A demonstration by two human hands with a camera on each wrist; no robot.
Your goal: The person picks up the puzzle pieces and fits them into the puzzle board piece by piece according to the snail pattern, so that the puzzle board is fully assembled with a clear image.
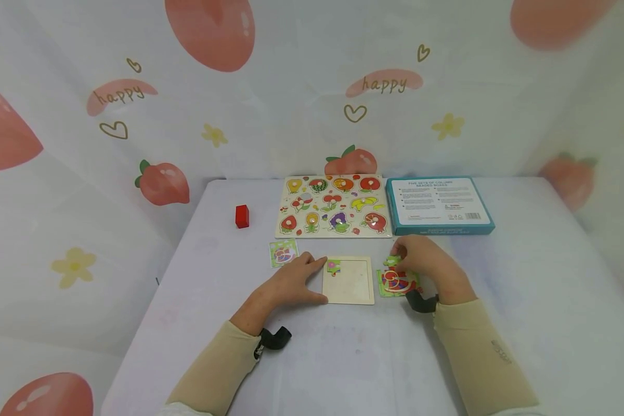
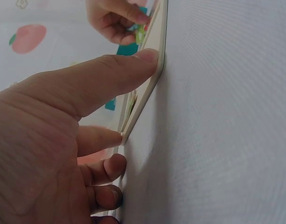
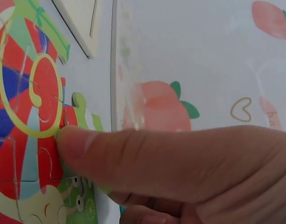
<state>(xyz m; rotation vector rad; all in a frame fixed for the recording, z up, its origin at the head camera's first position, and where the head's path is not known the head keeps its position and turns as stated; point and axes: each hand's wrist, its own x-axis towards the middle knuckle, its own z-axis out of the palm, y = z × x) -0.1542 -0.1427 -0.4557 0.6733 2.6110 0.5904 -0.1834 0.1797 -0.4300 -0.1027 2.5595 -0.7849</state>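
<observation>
My left hand (image 1: 293, 280) rests at the left side of a square wooden puzzle tray (image 1: 356, 289). Its thumb touches the near left corner and its index finger the far left one. One green-and-pink puzzle piece (image 1: 333, 266) lies in the tray's far left corner. To the right, my right hand (image 1: 425, 261) pinches a green-and-red puzzle piece (image 1: 392, 261) between thumb and fingers. This piece is at the far edge of a joined snail-picture puzzle (image 1: 395, 282), whose right part the hand partly hides. In the right wrist view, the thumb (image 3: 133, 158) covers much of the pinched piece.
A small snail picture card (image 1: 283, 252) lies beyond the left hand. Behind stand a fruit peg board (image 1: 307, 215) and, to its right, a teal-edged box (image 1: 439, 202). A red block (image 1: 242, 216) is at the back left, near the patterned cloth backdrop (image 1: 291, 115).
</observation>
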